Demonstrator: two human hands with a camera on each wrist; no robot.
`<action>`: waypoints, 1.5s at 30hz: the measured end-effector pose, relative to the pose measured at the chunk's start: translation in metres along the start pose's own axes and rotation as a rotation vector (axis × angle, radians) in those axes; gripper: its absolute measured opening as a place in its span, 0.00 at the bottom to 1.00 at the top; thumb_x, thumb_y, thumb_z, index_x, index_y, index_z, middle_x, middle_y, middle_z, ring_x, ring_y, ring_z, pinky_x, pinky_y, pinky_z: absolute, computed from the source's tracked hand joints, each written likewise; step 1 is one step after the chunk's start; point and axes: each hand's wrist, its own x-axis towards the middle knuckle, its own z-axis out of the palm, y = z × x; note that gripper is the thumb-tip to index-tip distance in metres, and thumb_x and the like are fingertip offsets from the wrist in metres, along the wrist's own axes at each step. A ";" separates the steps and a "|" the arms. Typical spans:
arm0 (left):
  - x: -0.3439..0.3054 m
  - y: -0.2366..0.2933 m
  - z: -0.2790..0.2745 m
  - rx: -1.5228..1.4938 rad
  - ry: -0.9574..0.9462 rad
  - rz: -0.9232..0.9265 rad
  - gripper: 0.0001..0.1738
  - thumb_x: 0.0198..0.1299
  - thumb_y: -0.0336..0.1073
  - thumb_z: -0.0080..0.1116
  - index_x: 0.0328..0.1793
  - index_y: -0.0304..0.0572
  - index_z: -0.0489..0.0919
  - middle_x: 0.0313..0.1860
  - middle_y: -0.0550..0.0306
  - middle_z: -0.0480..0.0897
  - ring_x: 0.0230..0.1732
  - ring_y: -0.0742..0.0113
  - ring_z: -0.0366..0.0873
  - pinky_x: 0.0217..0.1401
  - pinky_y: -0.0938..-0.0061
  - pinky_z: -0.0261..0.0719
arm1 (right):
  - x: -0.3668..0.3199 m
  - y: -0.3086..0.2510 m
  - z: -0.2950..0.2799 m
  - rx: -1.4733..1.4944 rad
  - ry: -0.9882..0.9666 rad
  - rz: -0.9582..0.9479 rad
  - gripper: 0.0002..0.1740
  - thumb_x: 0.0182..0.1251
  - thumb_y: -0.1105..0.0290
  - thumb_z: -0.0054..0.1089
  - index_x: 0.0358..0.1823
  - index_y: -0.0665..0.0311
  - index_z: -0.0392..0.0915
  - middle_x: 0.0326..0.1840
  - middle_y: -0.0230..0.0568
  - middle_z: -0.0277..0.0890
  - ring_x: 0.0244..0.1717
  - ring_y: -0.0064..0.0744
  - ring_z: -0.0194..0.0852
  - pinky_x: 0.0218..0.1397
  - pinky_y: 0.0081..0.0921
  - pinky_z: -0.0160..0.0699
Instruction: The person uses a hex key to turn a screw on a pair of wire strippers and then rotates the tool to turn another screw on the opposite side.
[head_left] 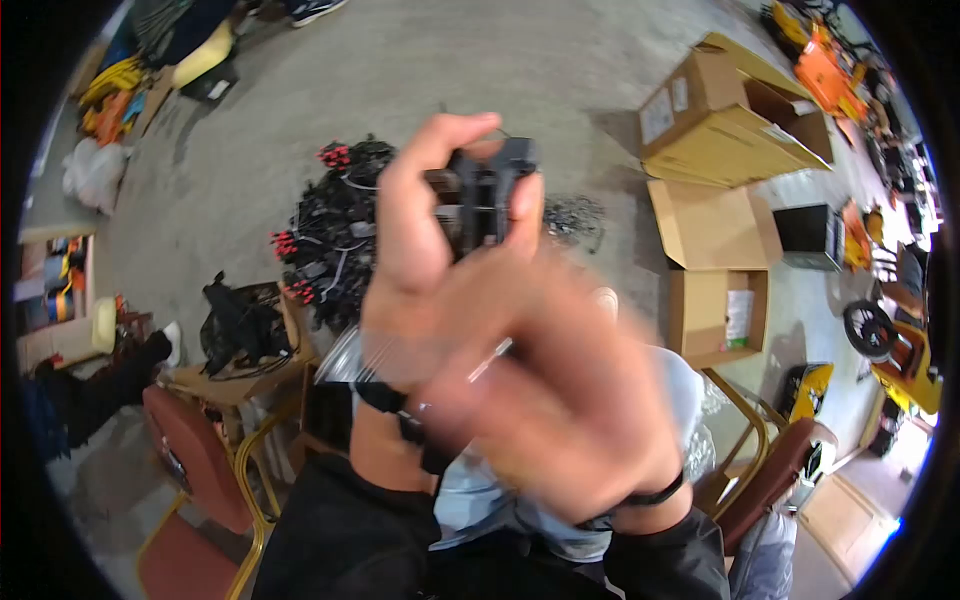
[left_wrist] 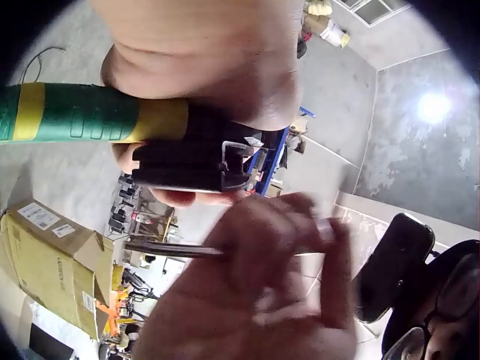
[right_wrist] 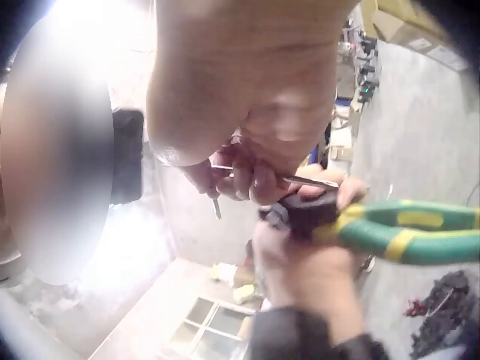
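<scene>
My left hand (head_left: 410, 235) grips a pair of pliers around its dark head. The green and yellow pliers handles (right_wrist: 420, 232) stick out to the side in the right wrist view. A black slotted block (left_wrist: 191, 165) with a thin metal edge shows at the left fingers, beside the pliers head. Close by, my right hand (head_left: 570, 400) is blurred and crosses in front of the left wrist. Its curled fingers pinch a thin, shiny metal tool (left_wrist: 176, 247); its tip (right_wrist: 311, 184) lies right at the dark pliers head. I cannot tell the tool's exact kind.
A heap of black cables with red ends (head_left: 340, 240) lies on the concrete floor, with smaller dark bits (head_left: 575, 220) to its right. Two open cardboard boxes (head_left: 700, 120) stand at right. Chairs (head_left: 195, 450) flank me, and a black bag (head_left: 245, 320) sits at left.
</scene>
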 end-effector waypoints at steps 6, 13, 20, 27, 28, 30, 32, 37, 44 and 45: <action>-0.010 0.015 -0.013 -0.012 0.024 -0.046 0.26 0.52 0.53 0.45 0.23 0.32 0.73 0.13 0.51 0.72 0.10 0.63 0.69 0.15 0.72 0.70 | 0.015 0.011 -0.010 0.138 0.184 -0.015 0.05 0.66 0.78 0.44 0.34 0.71 0.70 0.32 0.38 0.74 0.32 0.23 0.71 0.39 0.19 0.67; -0.008 0.016 -0.018 -0.008 -0.027 -0.036 0.28 0.52 0.54 0.43 0.19 0.32 0.72 0.10 0.50 0.71 0.08 0.62 0.68 0.14 0.72 0.68 | 0.012 0.030 -0.017 -0.435 0.149 -0.261 0.11 0.66 0.70 0.50 0.31 0.72 0.73 0.29 0.39 0.72 0.27 0.24 0.66 0.31 0.18 0.65; -0.008 0.016 -0.017 -0.003 -0.085 -0.025 0.29 0.53 0.55 0.41 0.16 0.34 0.71 0.08 0.49 0.70 0.08 0.61 0.66 0.15 0.73 0.69 | 0.016 0.037 -0.016 -0.486 0.239 -0.348 0.02 0.55 0.80 0.57 0.30 0.68 0.76 0.26 0.39 0.70 0.27 0.32 0.70 0.29 0.22 0.69; -0.009 0.016 -0.013 -0.077 -0.068 -0.054 0.29 0.54 0.55 0.39 0.16 0.34 0.71 0.07 0.49 0.69 0.08 0.60 0.66 0.15 0.72 0.69 | 0.014 0.032 -0.017 -0.554 0.259 -0.353 0.10 0.48 0.87 0.56 0.32 0.67 0.77 0.32 0.40 0.74 0.34 0.35 0.76 0.35 0.24 0.75; -0.009 0.017 -0.012 -0.056 -0.072 -0.057 0.29 0.54 0.55 0.39 0.16 0.34 0.71 0.07 0.49 0.69 0.08 0.60 0.66 0.15 0.72 0.69 | 0.013 0.028 -0.017 -0.561 0.244 -0.335 0.07 0.50 0.85 0.54 0.31 0.70 0.75 0.31 0.42 0.73 0.37 0.39 0.76 0.39 0.27 0.75; -0.009 0.017 -0.013 -0.038 -0.081 -0.058 0.29 0.54 0.55 0.39 0.16 0.34 0.71 0.07 0.49 0.69 0.08 0.60 0.66 0.15 0.72 0.69 | 0.013 0.025 -0.017 -0.574 0.229 -0.320 0.04 0.53 0.84 0.53 0.31 0.72 0.74 0.29 0.43 0.71 0.41 0.43 0.77 0.42 0.29 0.74; -0.008 0.015 -0.016 -0.055 -0.083 -0.076 0.30 0.53 0.55 0.39 0.16 0.33 0.71 0.07 0.49 0.70 0.08 0.60 0.66 0.15 0.73 0.69 | 0.012 0.024 -0.018 -0.627 0.188 -0.352 0.08 0.47 0.87 0.52 0.30 0.72 0.75 0.30 0.42 0.71 0.41 0.44 0.77 0.47 0.33 0.75; -0.009 0.015 -0.013 0.066 0.019 -0.054 0.29 0.53 0.55 0.40 0.17 0.33 0.72 0.08 0.50 0.70 0.08 0.62 0.67 0.15 0.74 0.69 | 0.012 0.024 -0.026 -0.866 0.178 -0.404 0.13 0.39 0.84 0.57 0.30 0.63 0.77 0.34 0.37 0.73 0.44 0.40 0.75 0.49 0.32 0.75; -0.012 0.014 0.003 0.233 0.211 0.012 0.28 0.55 0.53 0.39 0.13 0.37 0.67 0.06 0.52 0.65 0.08 0.63 0.63 0.15 0.74 0.65 | 0.005 0.025 -0.019 -0.607 0.264 -0.079 0.02 0.57 0.78 0.56 0.31 0.64 0.76 0.24 0.37 0.72 0.32 0.36 0.78 0.34 0.24 0.77; -0.012 0.014 0.002 0.235 0.212 0.009 0.28 0.55 0.53 0.39 0.13 0.37 0.67 0.06 0.52 0.65 0.08 0.63 0.63 0.15 0.74 0.65 | 0.004 0.021 -0.017 -0.604 0.265 -0.077 0.02 0.57 0.78 0.56 0.31 0.64 0.76 0.24 0.37 0.72 0.32 0.36 0.78 0.34 0.24 0.77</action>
